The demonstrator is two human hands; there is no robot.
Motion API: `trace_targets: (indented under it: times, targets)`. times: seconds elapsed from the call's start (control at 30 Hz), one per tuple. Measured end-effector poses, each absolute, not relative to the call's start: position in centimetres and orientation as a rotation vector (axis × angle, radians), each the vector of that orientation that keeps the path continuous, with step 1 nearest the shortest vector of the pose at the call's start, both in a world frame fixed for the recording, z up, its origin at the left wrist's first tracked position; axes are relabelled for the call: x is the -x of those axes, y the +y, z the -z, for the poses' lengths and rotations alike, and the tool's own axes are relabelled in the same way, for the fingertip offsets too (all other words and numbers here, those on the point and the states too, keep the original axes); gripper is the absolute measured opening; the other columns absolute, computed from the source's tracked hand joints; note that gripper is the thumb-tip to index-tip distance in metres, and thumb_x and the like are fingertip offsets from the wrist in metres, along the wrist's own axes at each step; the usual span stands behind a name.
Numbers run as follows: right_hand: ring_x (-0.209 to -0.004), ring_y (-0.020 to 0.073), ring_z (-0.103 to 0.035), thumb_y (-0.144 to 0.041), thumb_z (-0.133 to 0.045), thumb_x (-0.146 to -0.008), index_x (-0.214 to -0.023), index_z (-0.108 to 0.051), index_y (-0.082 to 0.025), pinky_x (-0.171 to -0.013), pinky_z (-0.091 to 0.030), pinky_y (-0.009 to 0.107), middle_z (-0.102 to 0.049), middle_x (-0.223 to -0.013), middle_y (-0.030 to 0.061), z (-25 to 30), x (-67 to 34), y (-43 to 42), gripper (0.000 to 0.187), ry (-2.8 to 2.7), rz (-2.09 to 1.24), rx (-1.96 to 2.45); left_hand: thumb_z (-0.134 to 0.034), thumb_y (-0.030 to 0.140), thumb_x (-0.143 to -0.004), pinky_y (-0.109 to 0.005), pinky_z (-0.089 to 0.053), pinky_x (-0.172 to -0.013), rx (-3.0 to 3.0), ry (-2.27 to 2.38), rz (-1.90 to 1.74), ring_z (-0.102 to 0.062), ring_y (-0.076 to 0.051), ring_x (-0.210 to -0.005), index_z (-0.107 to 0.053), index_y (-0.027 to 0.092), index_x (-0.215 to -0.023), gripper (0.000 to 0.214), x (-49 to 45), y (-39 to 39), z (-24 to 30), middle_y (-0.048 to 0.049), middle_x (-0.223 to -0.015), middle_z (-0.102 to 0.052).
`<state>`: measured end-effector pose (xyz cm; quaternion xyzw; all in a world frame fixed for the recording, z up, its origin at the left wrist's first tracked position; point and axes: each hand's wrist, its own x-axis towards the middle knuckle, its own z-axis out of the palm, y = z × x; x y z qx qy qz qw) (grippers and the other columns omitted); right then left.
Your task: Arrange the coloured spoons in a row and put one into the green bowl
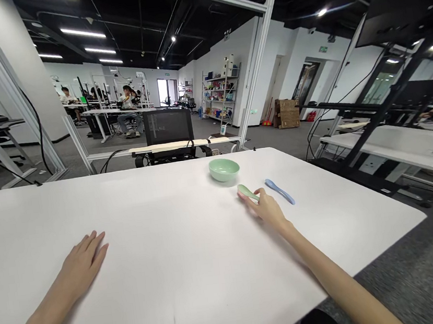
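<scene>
A light green spoon (247, 191) is in my right hand (268, 209), its bowl end pointing away and to the left. Thumb and fingers close around its handle, which is mostly hidden. Just right of that hand, a blue spoon (280, 192) lies on the white table. Beyond the green spoon stands a green bowl (224, 170), upright, its inside showing nothing in it. On the left side of the table my left hand (82, 262) rests flat, palm down, fingers stretched out and holding nothing.
The white table (164, 252) has its far edge before a metal frame (259, 62). Behind that stands a black mesh chair (168, 127). Several people sit at desks farther back on the left. A desk (404, 147) with monitor stands is at the right.
</scene>
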<state>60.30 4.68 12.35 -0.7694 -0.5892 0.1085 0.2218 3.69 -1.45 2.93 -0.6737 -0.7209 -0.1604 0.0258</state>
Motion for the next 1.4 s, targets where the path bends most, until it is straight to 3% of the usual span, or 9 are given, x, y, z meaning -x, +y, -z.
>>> trace_targets:
  times: [0.13,0.23,0.4,0.6,0.77,0.97,1.4]
  targets:
    - [-0.092,0.0267,-0.073,-0.034,-0.036,-0.113,-0.131,-0.054,-0.01,-0.075,-0.046,0.032,-0.077,-0.108,0.0186,-13.0,-58.4,3.7,0.035,-1.744,-0.354,2.055,-0.023,0.056,-0.102,-0.058,-0.036,-0.132,2.09,-2.226,0.494,-0.044,-0.038,-0.161,-0.057,0.004,-0.155,0.082,-3.9,-1.5,-3.1,-0.0233,-0.168,-0.053]
    - [-0.103,0.0257,-0.075,-0.023,-0.038,-0.111,-0.127,-0.057,-0.011,-0.083,-0.049,0.03,-0.075,-0.121,0.0213,-13.2,-55.6,2.9,0.028,-1.917,-0.327,2.037,-0.021,0.057,-0.102,-0.058,-0.037,-0.131,2.095,-2.251,0.472,-0.043,-0.039,-0.161,-0.056,0.003,-0.156,0.084,-3.9,-1.5,-3.3,-0.023,-0.169,-0.052]
    - [-0.108,0.0273,-0.076,-0.023,-0.037,-0.113,-0.126,-0.06,-0.008,-0.082,-0.052,0.031,-0.071,-0.128,0.0235,-13.3,-50.6,1.7,0.029,-2.114,-0.266,2.138,-0.02,0.055,-0.102,-0.058,-0.036,-0.132,2.093,-2.261,0.431,-0.044,-0.04,-0.161,-0.056,0.002,-0.156,0.084,-4.2,-1.5,-3.7,-0.0233,-0.169,-0.051]
    - [-0.118,0.0291,-0.074,-0.022,-0.039,-0.113,-0.129,-0.061,-0.009,-0.092,-0.053,0.033,-0.072,-0.127,0.0222,-13.2,-48.3,1.6,0.03,-2.199,-0.196,2.159,-0.023,0.054,-0.103,-0.057,-0.038,-0.131,2.077,-2.241,0.443,-0.047,-0.038,-0.16,-0.058,0.004,-0.155,0.08,-4.2,-1.6,-3.5,-0.0233,-0.168,-0.053]
    - [-0.115,0.0293,-0.074,-0.032,-0.042,-0.115,-0.128,-0.059,-0.011,-0.088,-0.051,0.033,-0.074,-0.124,0.0198,-12.9,-48.9,1.4,0.03,-2.166,-0.206,2.178,-0.022,0.054,-0.103,-0.055,-0.038,-0.131,2.078,-2.235,0.447,-0.046,-0.037,-0.16,-0.057,0.005,-0.156,0.08,-4.2,-1.6,-3.3,-0.0223,-0.168,-0.053]
    - [-0.108,0.0256,-0.076,-0.021,-0.04,-0.113,-0.123,-0.056,-0.012,-0.08,-0.047,0.031,-0.074,-0.12,0.0175,-12.9,-49.0,1.3,0.021,-2.13,-0.284,2.134,-0.021,0.054,-0.103,-0.056,-0.036,-0.132,2.072,-2.276,0.419,-0.044,-0.037,-0.161,-0.055,0.005,-0.158,0.081,-4.4,-1.7,-3.7,-0.0212,-0.17,-0.051]
    - [-0.107,0.0271,-0.075,-0.019,-0.041,-0.111,-0.122,-0.057,-0.012,-0.08,-0.046,0.033,-0.075,-0.12,0.0189,-12.8,-48.9,1.7,0.021,-2.135,-0.275,2.111,-0.024,0.052,-0.102,-0.057,-0.038,-0.13,2.085,-2.264,0.437,-0.045,-0.039,-0.16,-0.056,0.004,-0.156,0.08,-4.3,-1.6,-3.6,-0.0234,-0.169,-0.052]
